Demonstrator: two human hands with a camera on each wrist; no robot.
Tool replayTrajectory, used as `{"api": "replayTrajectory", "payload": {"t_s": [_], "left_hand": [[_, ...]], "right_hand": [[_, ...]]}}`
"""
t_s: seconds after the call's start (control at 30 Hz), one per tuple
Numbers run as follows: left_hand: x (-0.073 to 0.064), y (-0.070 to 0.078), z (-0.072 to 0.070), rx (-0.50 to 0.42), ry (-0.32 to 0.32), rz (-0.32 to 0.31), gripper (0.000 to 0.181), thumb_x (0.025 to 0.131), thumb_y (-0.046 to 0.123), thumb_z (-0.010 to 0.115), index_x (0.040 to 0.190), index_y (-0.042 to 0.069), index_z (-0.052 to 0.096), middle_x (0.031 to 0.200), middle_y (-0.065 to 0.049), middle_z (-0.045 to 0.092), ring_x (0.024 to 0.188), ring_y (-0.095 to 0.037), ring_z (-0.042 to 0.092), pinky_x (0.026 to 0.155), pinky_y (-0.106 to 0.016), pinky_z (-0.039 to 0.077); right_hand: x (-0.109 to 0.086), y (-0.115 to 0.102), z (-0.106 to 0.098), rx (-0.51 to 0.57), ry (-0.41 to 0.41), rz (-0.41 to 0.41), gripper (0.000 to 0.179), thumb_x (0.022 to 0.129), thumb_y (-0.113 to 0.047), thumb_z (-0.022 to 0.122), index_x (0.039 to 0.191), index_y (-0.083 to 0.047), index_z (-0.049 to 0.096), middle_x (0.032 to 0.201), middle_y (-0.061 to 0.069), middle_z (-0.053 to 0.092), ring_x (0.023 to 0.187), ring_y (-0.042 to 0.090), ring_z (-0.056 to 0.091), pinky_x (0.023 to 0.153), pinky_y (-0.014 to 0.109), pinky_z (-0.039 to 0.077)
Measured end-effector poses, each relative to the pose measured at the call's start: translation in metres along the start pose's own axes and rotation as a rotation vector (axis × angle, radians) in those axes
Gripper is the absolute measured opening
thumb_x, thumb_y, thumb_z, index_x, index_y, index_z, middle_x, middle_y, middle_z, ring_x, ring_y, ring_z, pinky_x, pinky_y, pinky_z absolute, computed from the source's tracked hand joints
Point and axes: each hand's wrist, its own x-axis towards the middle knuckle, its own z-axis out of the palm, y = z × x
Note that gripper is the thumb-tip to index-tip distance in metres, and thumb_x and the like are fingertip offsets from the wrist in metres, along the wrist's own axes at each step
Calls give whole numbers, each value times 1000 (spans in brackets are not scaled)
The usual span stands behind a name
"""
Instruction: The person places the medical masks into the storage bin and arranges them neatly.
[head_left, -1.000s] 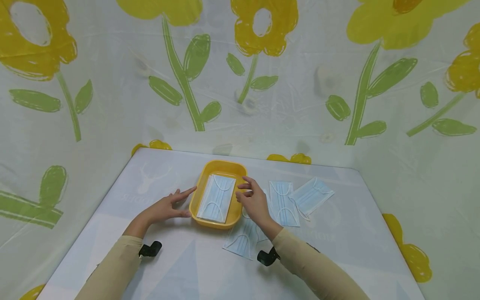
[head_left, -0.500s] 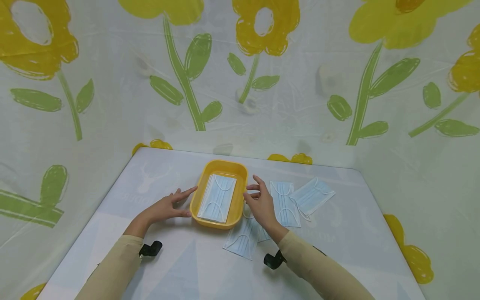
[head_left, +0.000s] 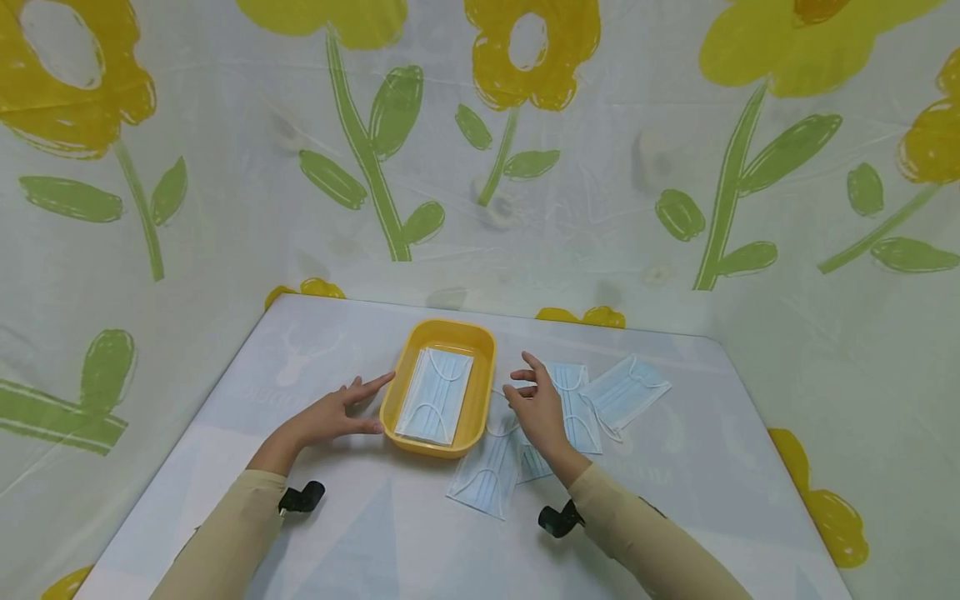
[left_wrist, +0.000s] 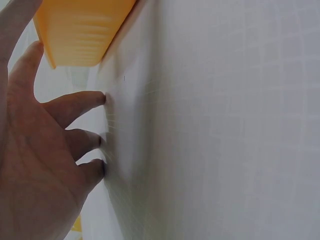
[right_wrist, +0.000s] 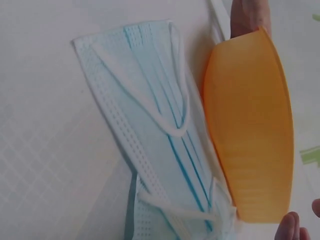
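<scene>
A yellow tray [head_left: 480,417] on the table holds a stack of pale blue face masks [head_left: 437,398]. My left hand [head_left: 337,417] is at its left side, thumb and index finger spread against the rim. In the left wrist view the other fingers [left_wrist: 75,107] reach down toward the tabletop. My right hand [head_left: 542,412], loosely bent and holding nothing, hovers right of the tray above loose masks. Below it lies one face mask [head_left: 489,477] with white ear loops, its top end beside the tray and overlapping another mask [head_left: 532,465]. The right fingertips [right_wrist: 287,227] show near the tray's end in the right wrist view.
Farther right lie two more face masks, one upright mask [head_left: 576,417] partly behind the right hand and one slanted mask [head_left: 628,390]. A flower-printed curtain [head_left: 585,225] rises behind the table [head_left: 360,533] and along its sides.
My right hand has moved right, from over the tray's right rim to above the loose masks. My left hand and the stack of masks have stayed put.
</scene>
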Motion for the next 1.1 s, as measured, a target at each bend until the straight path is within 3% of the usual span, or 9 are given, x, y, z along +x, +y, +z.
{"api": "replayTrajectory", "payload": {"t_s": [0.33,0.6,1.1], "left_hand": [[0,1,0,-3,0,5,94,84,51,80,161,39,28,167,-18,18,152,-52,3,110,-81,10],[1,-1,1,-1,2,8,94,83,52,80,160,41,28,168,-16,19,152,-51,3,110,-81,10],[2,-3,2,21,6,-1,95,83,54,80,160,42,27,168,-17,18,152,-52,4,109,-81,11]], "right_hand": [[-2,13,-7,-19,25,19,64,96,-11,70,154,-16,42,121,11,65,93,24,66,76,30,59],[-4,17,-14,-18,32,18,64,96,-11,69,154,-15,42,123,15,64,92,26,65,70,27,56],[-8,30,-25,-50,49,31,67,97,-12,67,157,-13,36,124,14,63,94,27,65,74,27,57]]}}
